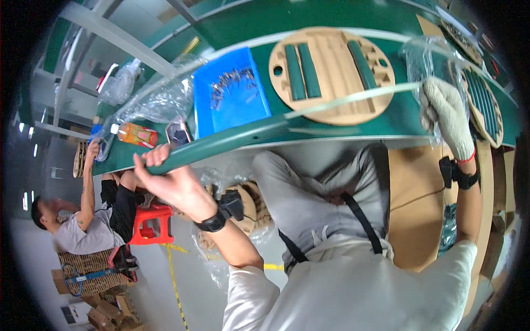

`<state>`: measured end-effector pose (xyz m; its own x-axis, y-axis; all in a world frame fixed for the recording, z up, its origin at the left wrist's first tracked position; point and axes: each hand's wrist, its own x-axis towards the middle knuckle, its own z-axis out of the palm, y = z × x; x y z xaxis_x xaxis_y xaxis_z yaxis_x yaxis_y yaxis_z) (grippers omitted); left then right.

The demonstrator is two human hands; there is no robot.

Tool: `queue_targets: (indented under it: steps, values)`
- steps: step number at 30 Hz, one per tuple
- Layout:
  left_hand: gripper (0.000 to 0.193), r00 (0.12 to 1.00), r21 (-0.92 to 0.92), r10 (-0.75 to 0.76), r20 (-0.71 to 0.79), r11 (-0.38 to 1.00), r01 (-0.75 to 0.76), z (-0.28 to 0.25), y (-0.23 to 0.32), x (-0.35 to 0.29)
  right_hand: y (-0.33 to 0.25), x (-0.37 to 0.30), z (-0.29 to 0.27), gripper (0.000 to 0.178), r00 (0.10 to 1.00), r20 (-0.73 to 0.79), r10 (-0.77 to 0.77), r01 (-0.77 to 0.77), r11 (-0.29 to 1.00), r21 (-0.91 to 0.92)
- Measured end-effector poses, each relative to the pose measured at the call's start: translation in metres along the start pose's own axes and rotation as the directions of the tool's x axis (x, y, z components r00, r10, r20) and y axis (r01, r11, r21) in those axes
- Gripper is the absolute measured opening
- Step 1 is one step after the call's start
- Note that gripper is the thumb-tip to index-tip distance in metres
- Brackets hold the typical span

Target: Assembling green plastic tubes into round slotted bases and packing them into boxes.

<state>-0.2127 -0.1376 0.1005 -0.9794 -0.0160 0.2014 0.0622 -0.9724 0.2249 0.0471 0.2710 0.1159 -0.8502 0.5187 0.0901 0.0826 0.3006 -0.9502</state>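
Note:
My bare left hand (175, 185) is closed around the near end of a long green slat (221, 144), held at an angle over the front edge of the bench. From the slat's far end a thin pale strip (353, 98) runs to the right. My right hand (446, 107), in a white knit glove, is closed on the strip's other end. Behind the strip a round tan board (331, 63) lies on the bench, with several green slats (309, 71) set in its grooves. To its left stands a blue bin (223, 118) with small metal parts (234, 81) inside.
Clear plastic wrap (160, 102), an orange drink bottle (138, 135) and a phone (178, 132) lie left on the green bench. More slatted round boards (486, 105) stand at right, beside cardboard (417, 204). A co-worker (88, 231) sits left, near a red stool (152, 223).

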Motion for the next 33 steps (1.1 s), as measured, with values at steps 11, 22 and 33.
queue_targets:
  steps: [11,22,33]
  values:
    - [0.027,0.983,0.172,-0.103,0.150,0.982,0.076,0.018,-0.065,-0.072,-0.056,-0.060,0.047,0.079,0.871,0.343,-0.351,0.452,0.303,-0.839]
    - [0.047,0.988,0.188,-0.103,0.117,0.979,0.080,0.019,-0.072,-0.095,-0.007,-0.063,0.111,0.042,0.732,0.669,0.130,-0.053,0.990,-0.134]
    - [0.041,0.986,0.140,-0.143,0.086,0.982,0.130,0.008,-0.074,-0.080,0.035,-0.100,0.126,0.036,0.696,0.679,0.234,-0.463,0.869,0.176]
